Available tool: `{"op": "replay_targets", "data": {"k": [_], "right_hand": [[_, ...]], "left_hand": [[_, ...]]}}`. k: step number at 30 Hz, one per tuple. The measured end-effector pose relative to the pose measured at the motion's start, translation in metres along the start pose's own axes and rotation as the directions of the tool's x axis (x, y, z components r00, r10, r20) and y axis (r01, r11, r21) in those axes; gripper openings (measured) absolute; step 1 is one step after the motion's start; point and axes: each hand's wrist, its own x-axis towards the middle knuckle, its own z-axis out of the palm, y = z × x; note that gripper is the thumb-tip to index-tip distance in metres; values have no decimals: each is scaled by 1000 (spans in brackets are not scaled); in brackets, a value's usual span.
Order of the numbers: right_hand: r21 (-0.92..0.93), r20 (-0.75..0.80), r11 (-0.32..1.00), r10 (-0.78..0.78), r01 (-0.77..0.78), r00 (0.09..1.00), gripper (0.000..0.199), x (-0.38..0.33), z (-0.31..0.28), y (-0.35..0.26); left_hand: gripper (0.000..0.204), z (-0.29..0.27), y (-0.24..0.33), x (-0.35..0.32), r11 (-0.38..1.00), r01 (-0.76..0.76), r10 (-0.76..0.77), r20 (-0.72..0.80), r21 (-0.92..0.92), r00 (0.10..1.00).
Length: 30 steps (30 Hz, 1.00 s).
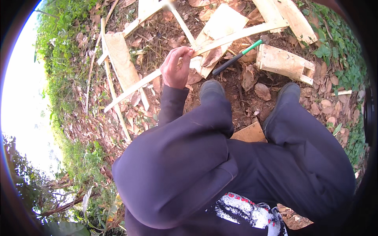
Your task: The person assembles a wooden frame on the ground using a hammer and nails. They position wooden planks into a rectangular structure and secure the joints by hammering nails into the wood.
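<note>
My left hand (177,67) reaches out past my left knee, fingers closed on a long, thin wooden strip (240,35). The strip runs slantwise from the lower left to the upper right, with the hand near its middle. Just right of the hand lies a tool with a green shaft and black grip (232,57); its head is hard to make out. Beyond the strip, a pale flat board (226,21) rests on the leaves. Nowhere in the picture does my right hand show.
A hollow wooden block (285,63) lies ahead of my right boot (289,89). Boards (122,59) and thin strips are scattered at left; more planks (295,19) lie at upper right. A wooden piece (250,133) sits between my legs. Dry leaves and green plants cover the ground.
</note>
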Motion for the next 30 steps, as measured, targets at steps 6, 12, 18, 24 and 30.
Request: {"op": "replay_targets", "data": {"k": [6, 12, 18, 24, 30], "right_hand": [[601, -163, 778, -104, 183, 981, 15, 60, 162, -44], [747, -236, 637, -10, 188, 972, 12, 53, 222, -68], [821, -234, 541, 28, 182, 972, 14, 52, 225, -69], [832, -150, 543, 28, 111, 988, 14, 54, 225, -73], [855, -70, 517, 25, 47, 997, 14, 56, 227, -77]], "left_hand": [[13, -2, -3, 1, 1000, 4, -4, -15, -17, 1000], [13, 4, -5, 5, 1000, 6, -5, 27, -31, 1000], [13, 5, -5, 0, 996, 45, -45, 5, -81, 999], [13, 8, -7, 1, 998, -5, 5, 6, -68, 1000], [15, 6, -8, 3, 998, -66, 66, 4, 1, 998]]}}
